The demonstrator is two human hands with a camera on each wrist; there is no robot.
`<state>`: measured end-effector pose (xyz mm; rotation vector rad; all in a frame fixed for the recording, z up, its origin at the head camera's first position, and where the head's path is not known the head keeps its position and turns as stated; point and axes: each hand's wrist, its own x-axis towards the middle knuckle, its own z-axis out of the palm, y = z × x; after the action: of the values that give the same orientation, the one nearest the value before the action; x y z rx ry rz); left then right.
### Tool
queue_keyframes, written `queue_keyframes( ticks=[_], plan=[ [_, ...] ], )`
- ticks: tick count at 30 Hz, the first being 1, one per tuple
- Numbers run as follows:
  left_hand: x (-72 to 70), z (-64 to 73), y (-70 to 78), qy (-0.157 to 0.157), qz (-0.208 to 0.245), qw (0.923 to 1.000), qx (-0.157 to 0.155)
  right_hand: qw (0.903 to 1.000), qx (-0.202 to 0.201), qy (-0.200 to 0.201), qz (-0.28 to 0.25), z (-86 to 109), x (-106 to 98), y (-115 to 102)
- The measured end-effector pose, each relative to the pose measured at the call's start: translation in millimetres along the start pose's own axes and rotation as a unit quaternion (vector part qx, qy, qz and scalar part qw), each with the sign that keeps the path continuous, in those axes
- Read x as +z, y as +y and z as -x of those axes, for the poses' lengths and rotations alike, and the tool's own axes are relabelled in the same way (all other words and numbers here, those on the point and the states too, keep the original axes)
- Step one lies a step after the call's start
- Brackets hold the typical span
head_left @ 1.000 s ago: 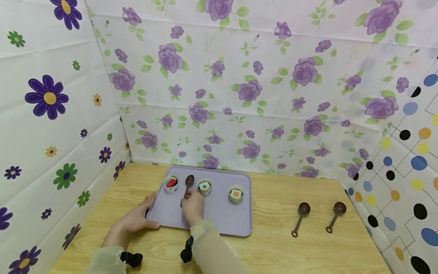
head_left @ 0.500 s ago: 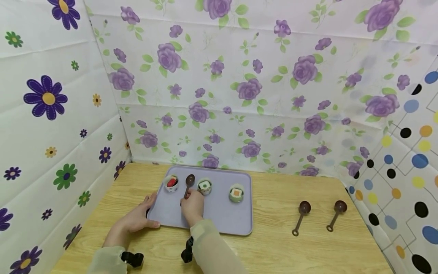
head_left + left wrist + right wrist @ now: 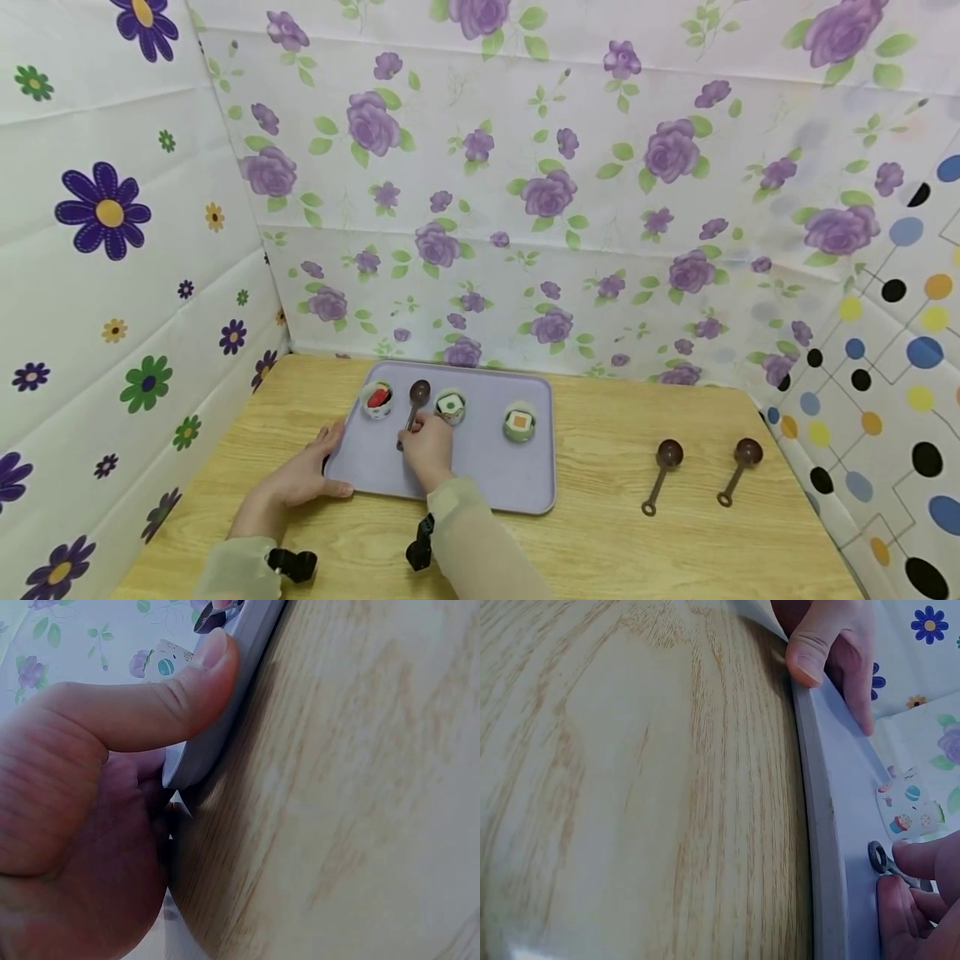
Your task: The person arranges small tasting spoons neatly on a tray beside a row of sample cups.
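My right hand [image 3: 430, 452] pinches the handle of a dark brown measuring scoop [image 3: 420, 392] between thumb and fingers. The scoop lies on a pale lilac tray [image 3: 495, 471], its round bowl toward the back and its ring end [image 3: 878, 856] toward the front. My left hand [image 3: 306, 473] rests at the tray's front left corner, thumb against the front rim and straight fingers along the left side. Left of the scoop stands a small patterned cup with red contents [image 3: 377, 400]. To its right is a cup with a white and green piece [image 3: 450, 406].
A green cup with a white and orange square piece [image 3: 519, 422] stands at the tray's right. Two more brown scoops, a nearer one [image 3: 668, 454] and a farther-right one [image 3: 747, 452], lie on the wooden table [image 3: 600, 492]. Patterned cloth walls [image 3: 480, 208] surround the table.
My right wrist has shifted slightly to the right, while its fingers keep their pinch on the scoop. The left hand, the tray and the cups look the same.
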<state>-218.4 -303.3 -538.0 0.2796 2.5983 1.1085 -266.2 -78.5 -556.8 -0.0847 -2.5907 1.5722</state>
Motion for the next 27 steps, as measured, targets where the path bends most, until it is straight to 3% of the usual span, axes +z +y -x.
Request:
queue_keyframes(
  ticks=[14, 27],
  plan=[
    [0.9, 0.8, 3.9, 0.007, -0.001, 0.9999, -0.011, 0.9949, 0.035, -0.057, -0.076, 1.0, -17.7, 5.5],
    [2.0, -1.0, 2.3, 0.008, -0.005, 0.9997, -0.021, 0.9792, 0.049, -0.133, -0.145, -4.8, -34.4, 20.9]
  ],
)
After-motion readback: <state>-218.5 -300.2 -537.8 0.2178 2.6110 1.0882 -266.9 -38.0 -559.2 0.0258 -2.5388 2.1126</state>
